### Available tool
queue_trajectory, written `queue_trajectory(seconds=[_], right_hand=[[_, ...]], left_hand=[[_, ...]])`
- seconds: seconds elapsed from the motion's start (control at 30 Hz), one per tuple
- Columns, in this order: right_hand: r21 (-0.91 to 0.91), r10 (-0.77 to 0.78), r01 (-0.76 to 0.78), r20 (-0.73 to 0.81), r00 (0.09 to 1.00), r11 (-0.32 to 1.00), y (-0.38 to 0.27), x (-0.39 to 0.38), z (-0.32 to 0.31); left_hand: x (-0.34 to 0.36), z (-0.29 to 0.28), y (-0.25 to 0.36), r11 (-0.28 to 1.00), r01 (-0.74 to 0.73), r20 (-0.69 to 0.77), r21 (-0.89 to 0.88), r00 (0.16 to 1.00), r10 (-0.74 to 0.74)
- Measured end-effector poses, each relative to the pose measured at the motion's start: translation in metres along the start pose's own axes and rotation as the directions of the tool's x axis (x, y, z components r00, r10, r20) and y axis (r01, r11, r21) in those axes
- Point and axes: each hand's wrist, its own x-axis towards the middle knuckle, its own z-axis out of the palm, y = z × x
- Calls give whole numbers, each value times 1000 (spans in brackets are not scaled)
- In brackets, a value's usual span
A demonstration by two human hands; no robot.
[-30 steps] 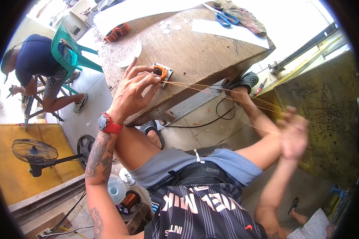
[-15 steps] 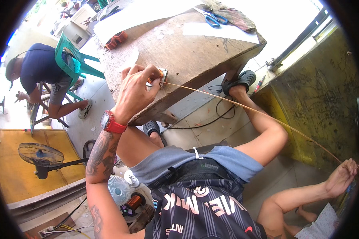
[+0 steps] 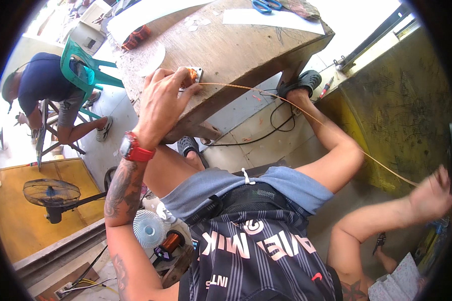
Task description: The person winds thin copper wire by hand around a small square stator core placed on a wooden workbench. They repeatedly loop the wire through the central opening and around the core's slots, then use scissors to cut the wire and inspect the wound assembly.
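My left hand [image 3: 163, 98] rests on the wooden table [image 3: 236, 57], its fingers closed round a small metal-plated part with orange-copper windings [image 3: 193, 75]. The palm and fingers hide most of this wound part. A thin tan cord [image 3: 314, 118] runs from it over the table's near edge, across my raised knee and off to the far right. There my right hand [image 3: 431, 196], smeared by motion, grips the cord near its end. The cord sags in a slight curve between the two hands.
On the table lie blue-handled scissors [image 3: 266, 6], white paper [image 3: 271, 21] and dark orange-wound coils [image 3: 135, 37]. A copper wire spool [image 3: 173, 240] and a fan [image 3: 52, 193] stand at left. A person [image 3: 50, 83] sits bent over near a green chair [image 3: 78, 60].
My right hand has risen slightly and is now blurred. The cord has gone from straight and taut to slightly curved. My left hand still holds the wound part.
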Motion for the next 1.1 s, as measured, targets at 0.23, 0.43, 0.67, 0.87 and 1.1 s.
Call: queue_trajectory(seconds=[0.23,0.43,0.67,0.87,1.1], right_hand=[[-302,404,-285,477,781,909,41,-184,220],[-216,224,-102,668,710,971,49,-232,302],[-193,237,-139,725,647,971,60,-258,312],[-211,259,-151,764,591,966,62,-256,314],[-187,244,-158,800,549,970,72,-261,331]], left_hand=[[-8,-7,-22,981,-144,5,-128,989,146],[-17,11,-10,992,-87,-136,-91,988,74],[-28,22,-17,970,-40,-206,-241,979,-11],[-30,23,-7,994,8,-176,-112,984,-27],[-31,28,-9,1000,-16,-195,-8,981,14]])
